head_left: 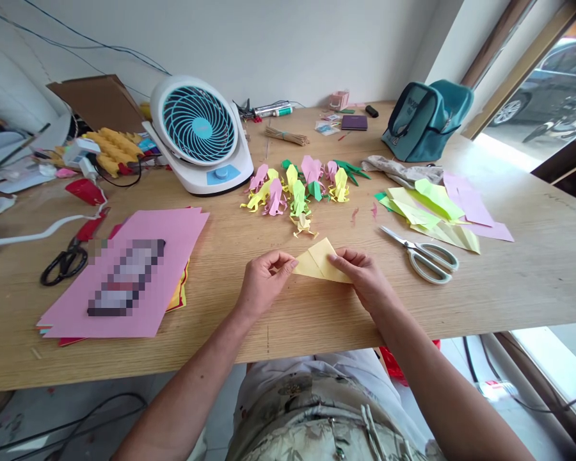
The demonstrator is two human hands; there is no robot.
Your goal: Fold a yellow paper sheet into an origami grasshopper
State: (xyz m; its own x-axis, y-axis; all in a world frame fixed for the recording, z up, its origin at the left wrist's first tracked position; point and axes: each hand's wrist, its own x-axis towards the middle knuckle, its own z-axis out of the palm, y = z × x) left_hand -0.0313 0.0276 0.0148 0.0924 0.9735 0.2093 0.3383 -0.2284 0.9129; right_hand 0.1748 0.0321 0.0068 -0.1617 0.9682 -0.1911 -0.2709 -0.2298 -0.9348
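Note:
A pale yellow sheet of folded paper (pixel 320 261), roughly triangular with a crease down its middle, is held just above the wooden table (pixel 221 256). My left hand (pixel 267 282) pinches its left corner between thumb and fingers. On the right side, my right hand (pixel 363 276) grips the other end, thumb on top. Just beyond the paper stands a cluster of small folded paper figures (pixel 298 197) in pink, yellow and green. White-handled scissors (pixel 425 256) lie to the right of my right hand, blades pointing away to the left.
Coloured paper scraps (pixel 432 208) lie at right, near a teal bag (pixel 425 121). A white fan (pixel 201 131) stands at back left. Pink sheets (pixel 177 256) with a blurred-out object on top lie left, beside black-handled scissors (pixel 67 262). A bundle of sticks (pixel 287 136) rests behind.

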